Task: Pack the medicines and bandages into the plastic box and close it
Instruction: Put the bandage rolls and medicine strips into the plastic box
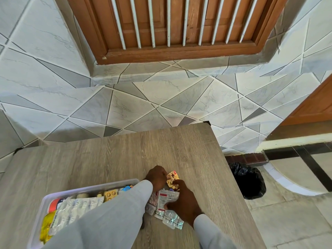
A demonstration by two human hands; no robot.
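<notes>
A clear plastic box (93, 186) lies open at the lower left of the wooden table, holding silver blister strips (79, 207), a yellow pack (47, 229) and an orange pill card (110, 194). Right of the box, my left hand (157, 177) pinches a gold-and-red foil packet (172, 179). My right hand (185, 202) grips a loose pile of silver and red-white medicine strips (167, 200) on the table. More strips (172, 221) stick out under my right wrist. My left sleeve hides the box's right end.
The wooden table (125, 151) stands against a tiled wall, with its right edge close to my right arm. A black bin bag (248, 180) sits on the floor to the right. A barred wooden window (170, 27) is above.
</notes>
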